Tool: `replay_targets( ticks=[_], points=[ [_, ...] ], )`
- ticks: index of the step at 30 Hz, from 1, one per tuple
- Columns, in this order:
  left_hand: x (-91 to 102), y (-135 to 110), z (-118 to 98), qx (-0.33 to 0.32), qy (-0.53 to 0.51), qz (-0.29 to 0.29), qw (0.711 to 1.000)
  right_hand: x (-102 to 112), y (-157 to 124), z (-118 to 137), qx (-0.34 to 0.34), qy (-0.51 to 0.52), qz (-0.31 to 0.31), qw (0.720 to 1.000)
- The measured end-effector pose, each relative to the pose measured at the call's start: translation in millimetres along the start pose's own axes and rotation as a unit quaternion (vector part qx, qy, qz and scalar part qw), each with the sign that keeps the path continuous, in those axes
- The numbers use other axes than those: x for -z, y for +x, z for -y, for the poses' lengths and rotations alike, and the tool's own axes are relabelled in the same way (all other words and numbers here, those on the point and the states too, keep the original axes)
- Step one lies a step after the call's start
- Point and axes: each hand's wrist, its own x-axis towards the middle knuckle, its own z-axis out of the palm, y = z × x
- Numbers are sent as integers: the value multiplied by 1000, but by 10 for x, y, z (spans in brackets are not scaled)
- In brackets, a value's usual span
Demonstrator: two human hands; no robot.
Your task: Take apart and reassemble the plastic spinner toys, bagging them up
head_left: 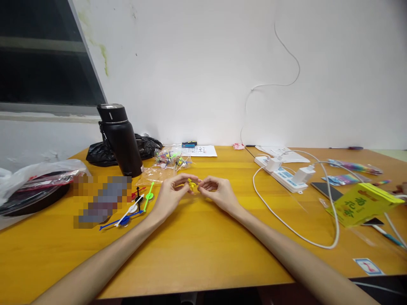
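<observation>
My left hand [173, 192] and my right hand [221, 192] meet above the middle of the wooden table, fingertips pinched around a small yellow plastic arrow spinner [192, 185]. Fingers partly cover it, so I cannot tell whether its parts are joined. To the left of my left hand lie similar spinners: a green one [149, 196], a white one [132, 208], a blue one [124, 220], a black one [138, 199] and a red one [134, 196]. Beyond my left hand, more colourful arrow pieces [171, 159] lie in or on clear plastic bags.
A black flask [122, 142] stands at the back left, before a black plastic bag [148, 145]. On the right are a white power strip [288, 180] with looping cables and a yellow box [359, 205]. A person's hand [402, 188] shows at the right edge.
</observation>
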Motion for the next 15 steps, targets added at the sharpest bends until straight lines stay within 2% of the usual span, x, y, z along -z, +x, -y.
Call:
replay_targets(
  ticks=[9,15],
  points=[
    [38,74,109,132,-115,-48,983,-19,-13,-28,-30,33,59,997],
    [48,74,111,159,-154,-21,975,-25,-24,-10,-20,26,97,995]
  ],
)
